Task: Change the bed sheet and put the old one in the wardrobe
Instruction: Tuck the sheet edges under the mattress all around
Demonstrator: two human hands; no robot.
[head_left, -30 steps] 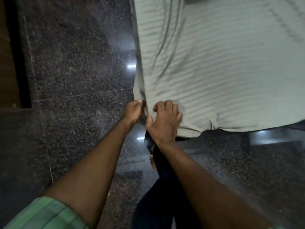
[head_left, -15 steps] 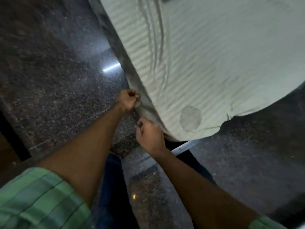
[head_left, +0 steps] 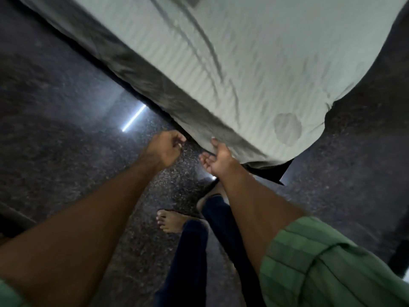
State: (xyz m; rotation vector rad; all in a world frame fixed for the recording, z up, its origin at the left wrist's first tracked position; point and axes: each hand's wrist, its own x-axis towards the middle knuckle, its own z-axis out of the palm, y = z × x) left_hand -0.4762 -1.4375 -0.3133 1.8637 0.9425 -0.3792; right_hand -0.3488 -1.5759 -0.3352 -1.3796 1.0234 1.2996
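Looking down at a dark speckled floor (head_left: 66, 151), we see our left hand (head_left: 162, 149) with fingers loosely curled around nothing, just off the hanging edge of the pale striped bed sheet (head_left: 232, 69). To its right, our right hand (head_left: 218, 161) is palm-up, fingers relaxed — its thumb touches the sheet's lower hem. The sheet covers the bed's corner at upper right — a round patch (head_left: 287, 129) shows near that corner.

The pale ribbed cotton bed sheet (head_left: 254, 69) spreads over the bed ahead, its corner hanging over the dark speckled stone floor (head_left: 66, 151); the right hand (head_left: 218, 159) touches that hanging edge; the left hand (head_left: 163, 149) hovers just beside it, to the left; a bare foot (head_left: 169, 220) stands below, between the forearms.
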